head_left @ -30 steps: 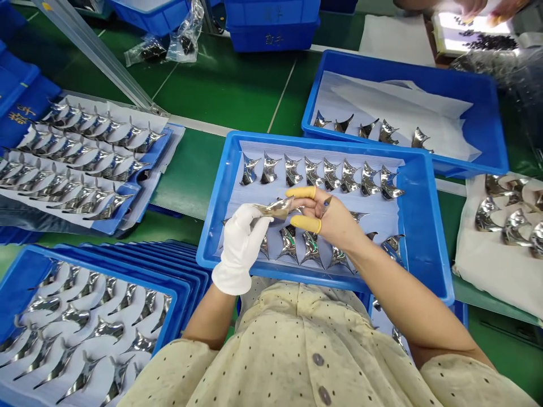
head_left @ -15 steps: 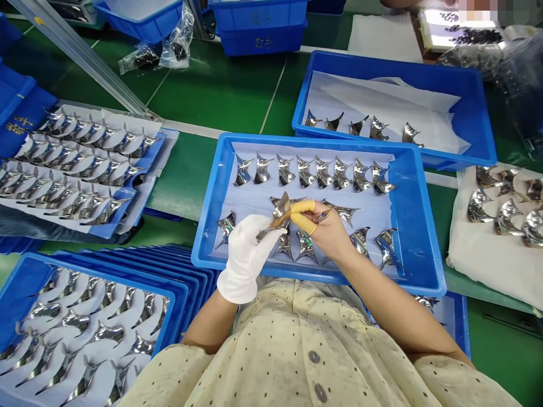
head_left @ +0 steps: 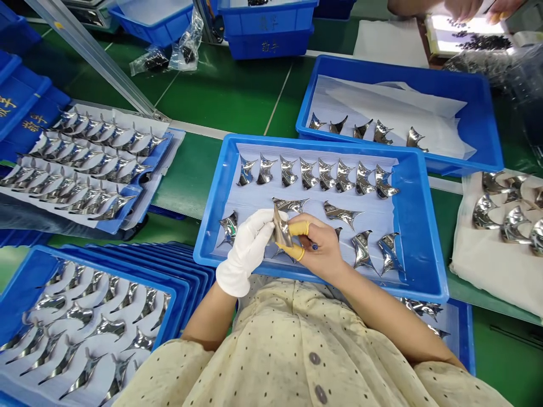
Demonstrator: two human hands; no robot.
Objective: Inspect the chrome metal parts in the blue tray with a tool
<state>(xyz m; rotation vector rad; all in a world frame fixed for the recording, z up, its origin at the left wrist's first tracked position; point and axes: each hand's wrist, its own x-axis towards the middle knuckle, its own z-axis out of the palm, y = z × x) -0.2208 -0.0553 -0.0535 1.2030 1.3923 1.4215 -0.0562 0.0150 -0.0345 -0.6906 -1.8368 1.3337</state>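
A shiny, curved metal piece with pointed corners (head_left: pixel 281 228) is held up between both hands over a blue tray (head_left: pixel 429 226). My left hand (head_left: pixel 248 247), in a white glove, pinches its left side. My right hand (head_left: pixel 318 247), with yellow finger cots on the thumb and a finger, grips its right side. Beneath and around them, similar metal pieces lie in rows on white paper: a back row (head_left: pixel 326 174), a pair in the middle (head_left: pixel 343 213) and a front row (head_left: pixel 362 250). My hands and the held piece hide part of the front row.
Behind stands another blue tray (head_left: pixel 487 130) with several pieces and paper sheets. Loaded trays lie at left (head_left: pixel 112 223) and lower left (head_left: pixel 169 305), beside stacked blue trays (head_left: pixel 199 271). More pieces rest on a white cloth (head_left: pixel 475 254) at right. Another person's hands (head_left: pixel 462 8) work at far right.
The held piece has been turned more upright, its face now toward the right. My right hand has shifted lower, its yellow-tipped fingers spread around the piece. The whole view has shifted slightly.
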